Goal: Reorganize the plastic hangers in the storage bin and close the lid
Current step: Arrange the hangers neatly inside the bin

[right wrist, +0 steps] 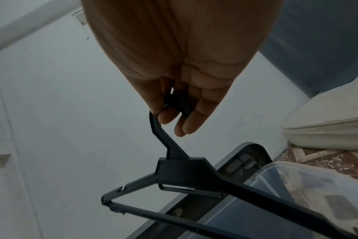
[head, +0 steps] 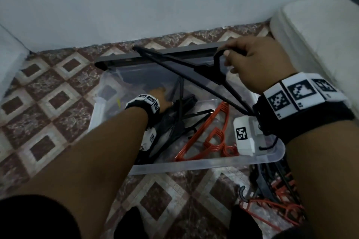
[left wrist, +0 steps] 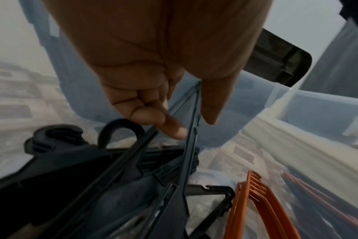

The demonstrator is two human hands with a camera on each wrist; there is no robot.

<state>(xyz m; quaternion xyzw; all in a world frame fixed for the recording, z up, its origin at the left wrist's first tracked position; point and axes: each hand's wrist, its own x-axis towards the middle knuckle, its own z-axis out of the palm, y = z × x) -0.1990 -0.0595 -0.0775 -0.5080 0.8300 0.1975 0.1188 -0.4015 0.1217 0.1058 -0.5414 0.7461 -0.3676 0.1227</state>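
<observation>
Right hand [head: 254, 64] gripped black hanger [head: 186, 68] by its hook, held above clear storage bin [head: 204, 167] at 1 o'clock. Left hand [head: 161, 97] inside bin, fingers curled around black hangers [left wrist: 133, 177]; orange hangers [head: 211, 136] at 5 o'clock. Grey lid [head: 165, 56] open behind.

Black hangers [head: 174, 126], orange hangers [head: 209, 134]

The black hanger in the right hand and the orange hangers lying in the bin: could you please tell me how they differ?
1. The black hanger is dark and plain; the orange hangers are bright, with ribbed arms.
2. The black hanger is lifted above the clear bin, gripped by its hook in the right hand; the orange hangers lie on the bin's floor, untouched.
3. The black hanger is single; the orange ones lie stacked.

Both are plastic hangers.
</observation>
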